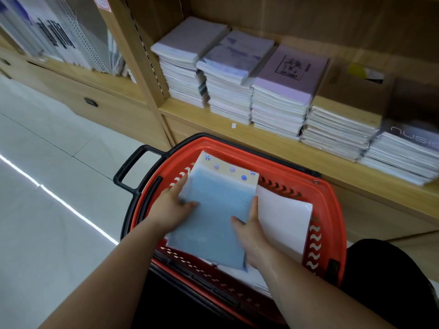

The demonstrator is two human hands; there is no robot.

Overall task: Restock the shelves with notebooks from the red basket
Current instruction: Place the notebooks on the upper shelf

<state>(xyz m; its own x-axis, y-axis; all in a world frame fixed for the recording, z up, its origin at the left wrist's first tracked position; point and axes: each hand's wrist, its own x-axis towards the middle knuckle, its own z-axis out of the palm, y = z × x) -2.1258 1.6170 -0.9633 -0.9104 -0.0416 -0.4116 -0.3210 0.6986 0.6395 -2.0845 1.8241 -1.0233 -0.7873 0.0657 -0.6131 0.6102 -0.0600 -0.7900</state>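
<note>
- Blue notebook (213, 210) is lying in the red basket (330, 210), long side running away toward the shelf (273, 143), right?
- Yep, left hand (169, 210) and right hand (249, 236) are each pinching a long edge, thumbs on the cover. White notebook (282, 222) is lying just beside its right edge; room is sitting open above the stacks (278, 105).

- The basket (332, 210) was red, with rows of wavy slots in its sides.
- Its handle (133, 167) was black.
- The blue notebook (213, 214) was plain light blue.
- The tan notebook (228, 167) had blue swirls and dots.
- The white notebook (282, 219) was plain.
- The shelf (261, 138) was light brown wood.
- The pink notebook (289, 72) had a black drawing.
- The floor (47, 186) was pale grey.
</note>
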